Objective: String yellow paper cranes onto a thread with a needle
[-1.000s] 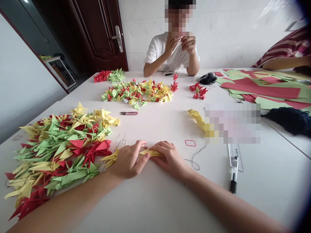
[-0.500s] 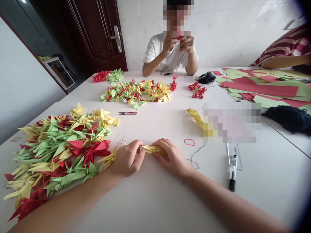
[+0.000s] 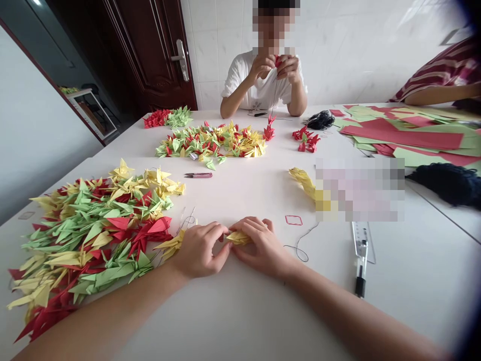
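Observation:
Low over the near middle of the table, a short stack of folded yellow paper cranes lies between my hands. My right hand is closed around the stack, its fingers covering the far end. At the stack's left tip, my left hand pinches with thumb and forefinger; the exact contact is partly hidden. More yellow paper cranes lie just left of my left hand, beside a loop of thread. A large pile of red, green and yellow paper cranes spreads out on the left.
Thread snips lie ahead, before a second crane pile. To the right are a yellow paper bundle, a loose thread, a pen, a ruler and paper strips. A co-worker sits opposite, holding red paper.
Both hands have shifted slightly right. My right hand has closed further over the yellow cranes, so less of them shows, and my left fingertips have followed to the stack's tip.

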The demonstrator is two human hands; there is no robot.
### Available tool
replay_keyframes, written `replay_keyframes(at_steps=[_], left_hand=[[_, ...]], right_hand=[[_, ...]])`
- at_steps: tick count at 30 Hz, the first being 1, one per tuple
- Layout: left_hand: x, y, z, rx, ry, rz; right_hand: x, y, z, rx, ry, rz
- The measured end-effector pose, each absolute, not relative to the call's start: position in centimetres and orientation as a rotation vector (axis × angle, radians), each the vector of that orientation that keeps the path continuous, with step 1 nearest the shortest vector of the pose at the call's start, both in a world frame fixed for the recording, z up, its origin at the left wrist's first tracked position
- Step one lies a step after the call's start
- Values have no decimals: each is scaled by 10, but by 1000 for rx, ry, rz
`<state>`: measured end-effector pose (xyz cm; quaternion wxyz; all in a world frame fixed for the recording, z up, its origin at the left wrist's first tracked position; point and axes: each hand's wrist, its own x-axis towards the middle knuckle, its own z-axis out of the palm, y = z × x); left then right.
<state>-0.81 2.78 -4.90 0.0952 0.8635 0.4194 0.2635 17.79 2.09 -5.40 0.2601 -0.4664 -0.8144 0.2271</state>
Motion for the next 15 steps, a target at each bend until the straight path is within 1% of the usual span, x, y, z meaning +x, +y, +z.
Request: replay_keyframes(at_steps=[8,11,15], left_hand=[[-8,29,-52,2591,1242,744],[-7,28,-52,2622,1270,705],[-4,24,-47,2748,1386,693]], right_hand=[[181,21,-57,-1212,-2251,595],[181,23,-61,-1246,-2235,605],[180,24,-66,-1355,-2146,504]])
